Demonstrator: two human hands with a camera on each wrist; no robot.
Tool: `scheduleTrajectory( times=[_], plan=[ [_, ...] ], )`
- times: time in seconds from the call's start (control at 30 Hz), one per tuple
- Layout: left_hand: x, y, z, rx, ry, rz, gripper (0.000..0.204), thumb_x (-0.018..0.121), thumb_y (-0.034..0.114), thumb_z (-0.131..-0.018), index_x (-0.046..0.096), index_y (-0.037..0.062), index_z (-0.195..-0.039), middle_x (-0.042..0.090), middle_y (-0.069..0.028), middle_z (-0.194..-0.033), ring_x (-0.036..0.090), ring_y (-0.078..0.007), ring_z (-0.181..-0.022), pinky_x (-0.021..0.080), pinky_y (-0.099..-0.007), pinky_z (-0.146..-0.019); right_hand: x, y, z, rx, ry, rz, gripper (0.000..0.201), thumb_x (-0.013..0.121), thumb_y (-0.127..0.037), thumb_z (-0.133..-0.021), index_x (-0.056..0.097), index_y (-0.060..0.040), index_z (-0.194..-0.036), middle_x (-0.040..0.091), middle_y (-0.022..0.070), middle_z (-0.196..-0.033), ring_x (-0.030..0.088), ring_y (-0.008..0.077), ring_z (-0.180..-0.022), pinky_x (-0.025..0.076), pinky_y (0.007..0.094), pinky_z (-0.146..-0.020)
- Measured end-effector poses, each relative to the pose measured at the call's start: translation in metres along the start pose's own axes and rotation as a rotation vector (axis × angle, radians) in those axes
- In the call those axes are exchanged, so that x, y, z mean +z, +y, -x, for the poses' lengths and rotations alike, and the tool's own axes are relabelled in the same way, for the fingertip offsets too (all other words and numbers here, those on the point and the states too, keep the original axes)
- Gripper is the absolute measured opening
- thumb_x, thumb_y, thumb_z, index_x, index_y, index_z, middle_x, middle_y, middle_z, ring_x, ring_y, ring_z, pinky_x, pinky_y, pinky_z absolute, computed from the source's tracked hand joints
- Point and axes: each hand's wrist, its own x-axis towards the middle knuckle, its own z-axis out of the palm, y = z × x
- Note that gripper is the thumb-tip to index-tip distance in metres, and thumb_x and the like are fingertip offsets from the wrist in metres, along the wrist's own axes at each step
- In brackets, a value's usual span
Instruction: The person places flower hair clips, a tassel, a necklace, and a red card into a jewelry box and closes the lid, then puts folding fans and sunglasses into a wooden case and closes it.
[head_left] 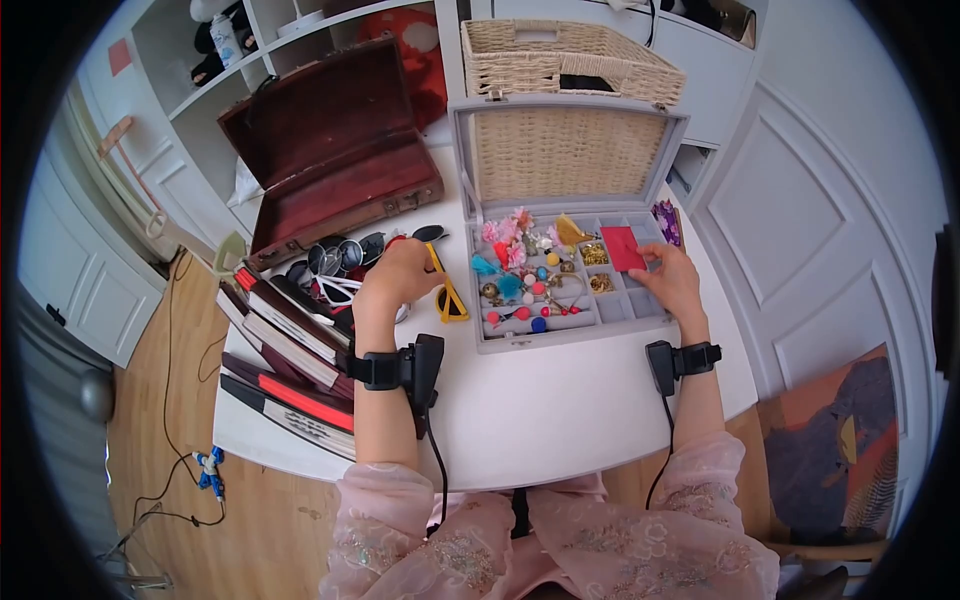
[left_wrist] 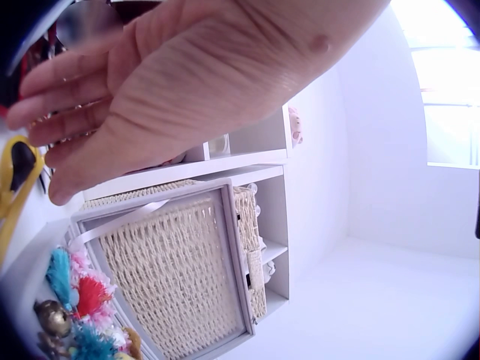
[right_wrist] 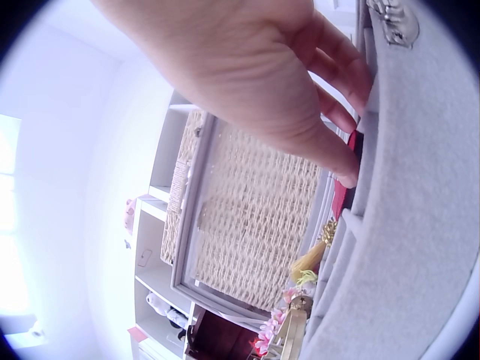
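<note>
My right hand (head_left: 672, 284) pinches the edge of a small red card or packet (head_left: 621, 248) over the right compartments of a grey jewelry box (head_left: 560, 338). In the right wrist view the thumb of my right hand (right_wrist: 262, 97) touches the red piece (right_wrist: 344, 177). My left hand (head_left: 398, 276) is over the pile of sunglasses (head_left: 345, 256), beside yellow-framed glasses (head_left: 450, 303). The left wrist view shows the fingers of my left hand (left_wrist: 165, 90) extended, near the yellow frame (left_wrist: 16, 187); whether they touch anything is hidden. Tassels, flowers and beads (head_left: 509, 288) fill the box's left compartments.
An open dark red suitcase (head_left: 340, 165) stands at the back left, with stacked books (head_left: 290, 350) along the table's left edge. Behind the box's raised lid (head_left: 570, 150) is a wicker basket (head_left: 500, 50). A purple patterned item (head_left: 667, 222) lies right of the box.
</note>
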Motion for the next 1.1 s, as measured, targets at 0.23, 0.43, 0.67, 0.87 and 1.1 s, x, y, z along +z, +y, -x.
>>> scheduleTrajectory(
  times=[0.23, 0.43, 0.67, 0.87, 1.1],
  plan=[
    [0.002, -0.002, -0.002, 0.007, 0.0, 0.006, 0.029, 0.072, 0.022, -0.07, 0.068, -0.0008, -0.087, 0.065, -0.0202, -0.083, 0.064, -0.03, -0.079, 0.05, -0.035, -0.073, 0.001, 0.002, 0.0, -0.012, 0.013, 0.002, 0.034, 0.079, -0.02, -0.063, 0.067, -0.0086, -0.092, 0.064, 0.0073, -0.085, 0.061, 0.0206, -0.069, 0.048, 0.0351, -0.067],
    [0.002, -0.001, -0.002, -0.02, -0.005, 0.02, 0.028, 0.071, 0.021, -0.07, 0.068, -0.0009, -0.086, 0.065, -0.02, -0.083, 0.064, -0.0304, -0.079, 0.051, -0.035, -0.074, -0.002, -0.001, 0.0, 0.004, 0.003, -0.004, 0.033, 0.078, -0.022, -0.065, 0.067, -0.0088, -0.093, 0.065, 0.0078, -0.085, 0.061, 0.022, -0.071, 0.048, 0.0355, -0.067],
    [0.0, 0.004, -0.002, 0.036, -0.035, 0.007, 0.027, 0.071, 0.021, -0.071, 0.068, -0.002, -0.084, 0.065, -0.0211, -0.085, 0.064, -0.0309, -0.082, 0.05, -0.0355, -0.076, -0.007, -0.008, 0.0, 0.085, 0.036, -0.018, 0.026, 0.074, -0.023, -0.07, 0.069, -0.0093, -0.092, 0.066, 0.008, -0.078, 0.063, 0.022, -0.069, 0.049, 0.0344, -0.066],
    [0.003, 0.003, -0.005, 0.204, 0.134, 0.056, 0.025, 0.068, 0.017, -0.074, 0.066, -0.0034, -0.088, 0.065, -0.0205, -0.083, 0.064, -0.0316, -0.08, 0.051, -0.0358, -0.074, -0.011, -0.007, -0.003, 0.061, 0.189, -0.124, 0.019, 0.07, -0.022, -0.074, 0.069, -0.0089, -0.087, 0.066, 0.008, -0.071, 0.063, 0.022, -0.066, 0.049, 0.0332, -0.064],
    [-0.002, 0.038, -0.008, 0.401, 0.532, 0.348, 0.017, 0.063, 0.01, -0.08, 0.065, -0.0045, -0.089, 0.067, -0.0154, -0.08, 0.067, -0.0215, -0.075, 0.052, -0.0298, -0.07, -0.015, -0.006, -0.005, 0.068, 0.254, -0.242, 0.015, 0.07, -0.02, -0.075, 0.069, -0.0069, -0.082, 0.065, 0.0081, -0.067, 0.063, 0.0202, -0.063, 0.048, 0.0312, -0.06]
  ],
)
